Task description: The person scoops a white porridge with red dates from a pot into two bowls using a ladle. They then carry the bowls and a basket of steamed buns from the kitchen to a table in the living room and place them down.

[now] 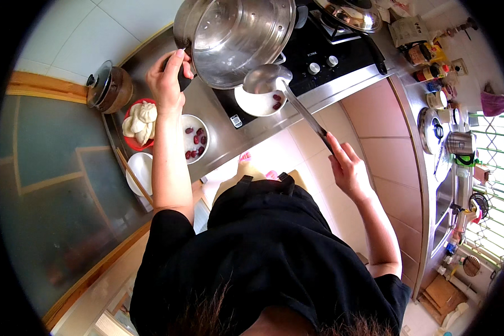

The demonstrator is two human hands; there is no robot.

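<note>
My left hand (pixel 166 84) is closed around the black side handle of a large steel pot (pixel 238 47). The pot is tilted so its wet inside shows, with a few pale traces on the metal. In my right hand (pixel 350 171) is the long handle of a steel ladle (pixel 267 78). The ladle's head hangs beside the pot, over a white bowl (pixel 257 115) of whitish liquid with red dates (pixel 276 101). Left of that, near my left forearm, stands a second white bowl (pixel 206 150) holding similar liquid and several red dates.
A red bowl (pixel 134 144) of white buns sits left of my forearm. Chopsticks (pixel 135 178) lie across a white dish (pixel 143 168). Behind stands a brown pot (pixel 117 92) with a glass lid. The black stove (pixel 347 56) holds a lidded pan (pixel 355 19); jars line the right counter.
</note>
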